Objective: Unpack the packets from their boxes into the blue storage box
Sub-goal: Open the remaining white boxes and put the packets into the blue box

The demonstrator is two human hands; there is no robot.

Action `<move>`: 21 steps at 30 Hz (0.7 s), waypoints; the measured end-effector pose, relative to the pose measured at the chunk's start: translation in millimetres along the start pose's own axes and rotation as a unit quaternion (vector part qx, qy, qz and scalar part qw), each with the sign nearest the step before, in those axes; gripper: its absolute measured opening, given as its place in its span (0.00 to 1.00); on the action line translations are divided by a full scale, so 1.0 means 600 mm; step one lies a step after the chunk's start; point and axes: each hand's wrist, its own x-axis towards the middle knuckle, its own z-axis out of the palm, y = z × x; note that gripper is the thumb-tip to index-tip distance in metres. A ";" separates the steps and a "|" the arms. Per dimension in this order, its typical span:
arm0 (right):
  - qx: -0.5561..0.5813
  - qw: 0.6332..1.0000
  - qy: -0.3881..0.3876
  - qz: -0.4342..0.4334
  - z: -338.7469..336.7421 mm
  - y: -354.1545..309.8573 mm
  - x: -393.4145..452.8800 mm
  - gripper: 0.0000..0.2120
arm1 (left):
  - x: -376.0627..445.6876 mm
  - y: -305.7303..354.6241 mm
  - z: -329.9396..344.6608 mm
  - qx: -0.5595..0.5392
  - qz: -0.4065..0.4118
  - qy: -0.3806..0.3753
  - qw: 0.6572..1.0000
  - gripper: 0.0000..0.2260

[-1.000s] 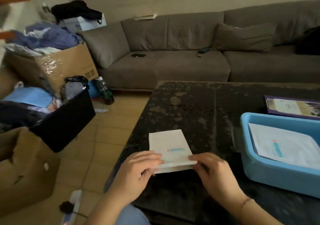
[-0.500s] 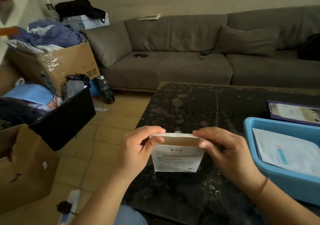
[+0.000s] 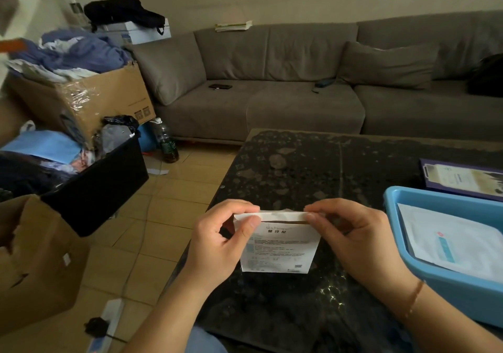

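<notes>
White printed box (image 3: 280,246) upright, top flap pinched between left hand (image 3: 217,241) and right hand (image 3: 353,238).

Two hands hold a small box upright over a table, with a storage box to the right.

The left hand (image 3: 217,246) pinches the box (image 3: 279,244) at its top left corner, the right hand (image 3: 353,241) at its top right. A packet (image 3: 457,241) lies in the storage box (image 3: 446,284); a clipboard (image 3: 462,178) lies beyond it on the table (image 3: 313,167). A sofa (image 3: 272,94) stands behind, cartons (image 3: 89,99) far left.
</notes>
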 end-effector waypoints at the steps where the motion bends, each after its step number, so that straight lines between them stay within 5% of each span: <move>1: -0.014 1.000 -0.003 -0.010 0.000 -0.001 0.001 0.09 | 0.000 0.000 0.000 -0.007 -0.011 0.000 1.000 0.08; 6: 0.027 0.999 -0.045 0.002 -0.007 0.007 0.005 0.05 | 0.001 0.002 -0.002 -0.068 -0.050 -0.031 0.996 0.05; 11: 0.017 0.995 -0.098 0.026 -0.018 -0.003 0.011 0.09 | 0.003 -0.014 -0.011 -0.003 0.070 -0.059 0.996 0.07; 14: 0.037 0.985 -0.119 0.116 -0.011 -0.021 0.041 0.17 | 0.002 -0.017 -0.012 0.005 0.085 -0.058 0.995 0.05; 16: 0.041 0.956 -0.204 0.205 -0.009 -0.033 0.070 0.21 | 0.000 -0.017 -0.011 0.007 0.091 -0.055 0.994 0.04; 19: 0.018 0.920 -0.323 0.222 -0.009 -0.047 0.097 0.13 | -0.001 -0.017 -0.013 0.008 0.098 -0.058 0.993 0.04; 21: 0.006 0.926 -0.324 0.193 -0.009 -0.050 0.100 0.06 | -0.003 -0.017 -0.014 0.020 0.104 -0.063 0.992 0.05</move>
